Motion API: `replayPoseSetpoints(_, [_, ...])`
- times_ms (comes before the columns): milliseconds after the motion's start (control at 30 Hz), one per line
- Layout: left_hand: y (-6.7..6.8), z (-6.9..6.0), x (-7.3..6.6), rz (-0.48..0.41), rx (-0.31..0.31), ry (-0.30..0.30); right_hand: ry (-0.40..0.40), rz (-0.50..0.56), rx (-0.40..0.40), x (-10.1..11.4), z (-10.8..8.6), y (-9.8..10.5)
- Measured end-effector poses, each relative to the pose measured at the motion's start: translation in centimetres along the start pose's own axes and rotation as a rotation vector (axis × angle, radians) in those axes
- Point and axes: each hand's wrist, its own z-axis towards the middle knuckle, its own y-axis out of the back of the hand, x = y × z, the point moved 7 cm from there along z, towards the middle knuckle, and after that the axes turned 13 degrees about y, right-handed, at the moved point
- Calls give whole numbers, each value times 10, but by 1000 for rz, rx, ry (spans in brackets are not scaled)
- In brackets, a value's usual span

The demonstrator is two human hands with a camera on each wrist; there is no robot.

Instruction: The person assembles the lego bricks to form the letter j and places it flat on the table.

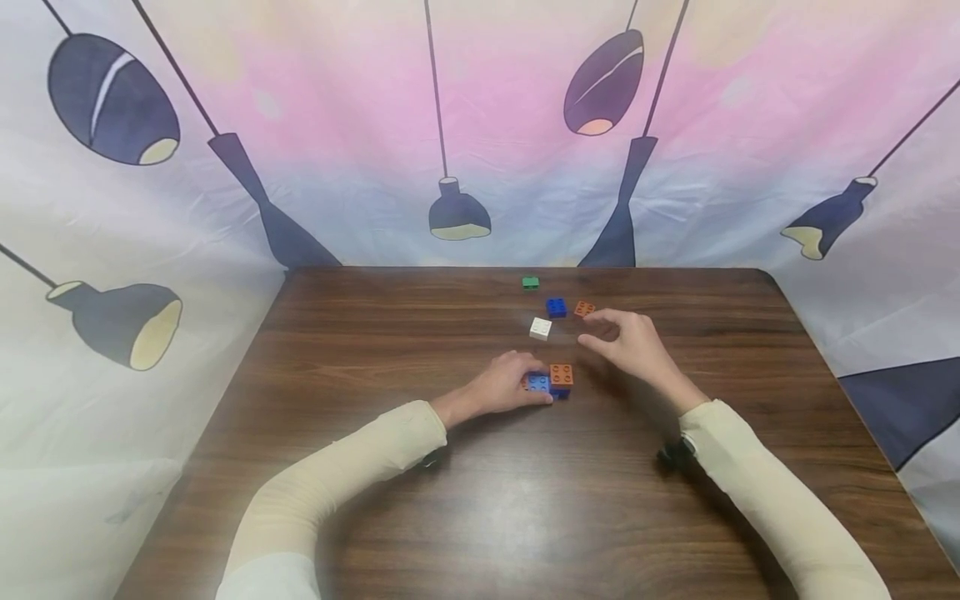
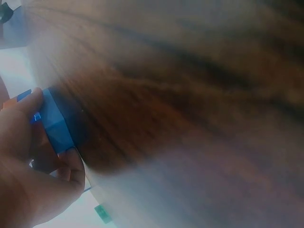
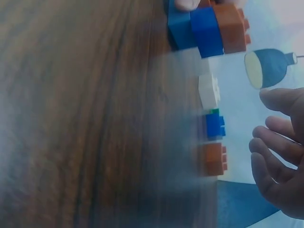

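Note:
In the head view the left hand grips a stack of bricks, with thumb and fingers on either side of a light blue brick. An orange brick tops the stack's right end, above a dark blue brick that shows in the right wrist view. The right hand is held empty, fingers apart and gently bent, just in front of a loose orange brick. From the right wrist, the right hand shows a gap between its fingers and the loose orange brick.
Beyond the stack lie a white brick, a blue brick and, near the far edge, a green brick. The brown wooden table meets a curtain printed with lamps.

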Motion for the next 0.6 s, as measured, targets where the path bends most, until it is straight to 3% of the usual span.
replayPoseSetpoints(600, [-1, -1, 1, -2, 4, 25, -100, -36, -31, -44, 26, -3])
